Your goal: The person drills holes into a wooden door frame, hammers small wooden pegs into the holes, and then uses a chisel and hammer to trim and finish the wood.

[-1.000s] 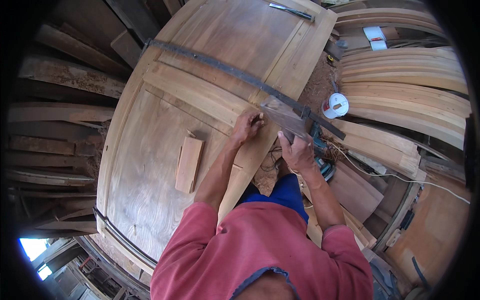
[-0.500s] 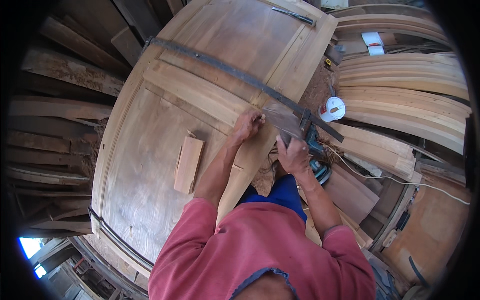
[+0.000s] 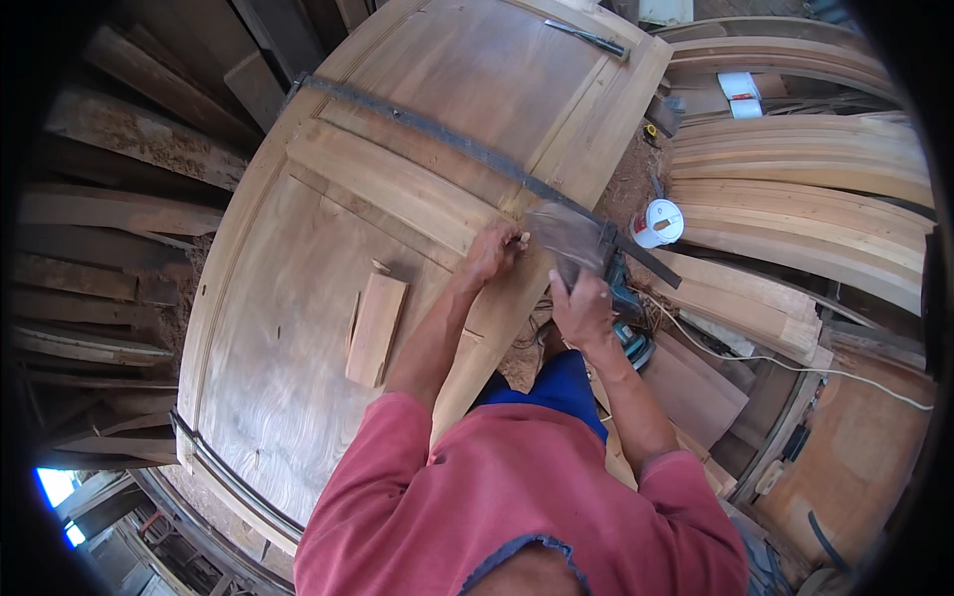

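Note:
The wooden panelled door (image 3: pixel 298 328) lies flat in front of me, and a long metal bar clamp (image 3: pixel 437 129) crosses it. Over the door's near right edge, my left hand (image 3: pixel 494 250) pinches a small wooden piece (image 3: pixel 524 238) between the fingertips. Just to its right, my right hand (image 3: pixel 582 310) grips the dark handle of a broad, flat-headed tool (image 3: pixel 561 236). Motion blurs that tool, so its exact kind cannot be made out. Its head is close beside the left fingertips; whether they touch is unclear.
A wood block (image 3: pixel 378 330) rests on the door, and a chisel (image 3: pixel 588 38) lies near its far end. Right of the door stand a white bucket (image 3: pixel 658 223), a blue-green power tool (image 3: pixel 632 343) with a pale cord (image 3: pixel 785 364), and stacked curved boards (image 3: pixel 805 204). More planks (image 3: pixel 119 214) fill the left.
The tool head in my right hand has shifted slightly beside my left fingertips and looks more blurred. My left hand stays nearly in place, and the view has shifted slightly.

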A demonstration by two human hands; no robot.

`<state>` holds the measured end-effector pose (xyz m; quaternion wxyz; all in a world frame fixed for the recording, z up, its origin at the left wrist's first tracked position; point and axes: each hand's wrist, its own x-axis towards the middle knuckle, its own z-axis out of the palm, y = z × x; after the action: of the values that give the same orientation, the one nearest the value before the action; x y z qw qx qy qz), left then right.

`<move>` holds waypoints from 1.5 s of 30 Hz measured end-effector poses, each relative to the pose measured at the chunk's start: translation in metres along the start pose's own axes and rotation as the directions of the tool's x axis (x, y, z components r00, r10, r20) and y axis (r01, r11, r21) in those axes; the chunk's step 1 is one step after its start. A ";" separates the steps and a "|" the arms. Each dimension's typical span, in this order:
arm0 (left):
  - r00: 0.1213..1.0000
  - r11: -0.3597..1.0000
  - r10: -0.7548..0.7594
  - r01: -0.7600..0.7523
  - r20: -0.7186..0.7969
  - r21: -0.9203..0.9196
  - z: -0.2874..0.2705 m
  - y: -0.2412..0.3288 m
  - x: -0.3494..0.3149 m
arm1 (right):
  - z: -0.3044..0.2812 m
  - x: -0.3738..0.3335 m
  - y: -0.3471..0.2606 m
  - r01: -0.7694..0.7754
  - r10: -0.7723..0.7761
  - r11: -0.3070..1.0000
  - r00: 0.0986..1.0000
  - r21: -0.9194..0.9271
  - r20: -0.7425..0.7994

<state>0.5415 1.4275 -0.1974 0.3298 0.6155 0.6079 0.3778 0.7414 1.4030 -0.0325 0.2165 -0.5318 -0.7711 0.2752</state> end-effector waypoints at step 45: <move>0.980 0.976 0.196 -0.197 0.022 0.094 0.000 -0.021 0.002 | -0.016 0.010 -0.033 0.331 -0.308 0.943 0.883 0.006 -0.355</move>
<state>0.5309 1.4303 -0.2155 0.2649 0.6900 0.5594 0.3752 0.7249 1.4058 0.0018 0.4099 -0.4303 -0.7877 0.1625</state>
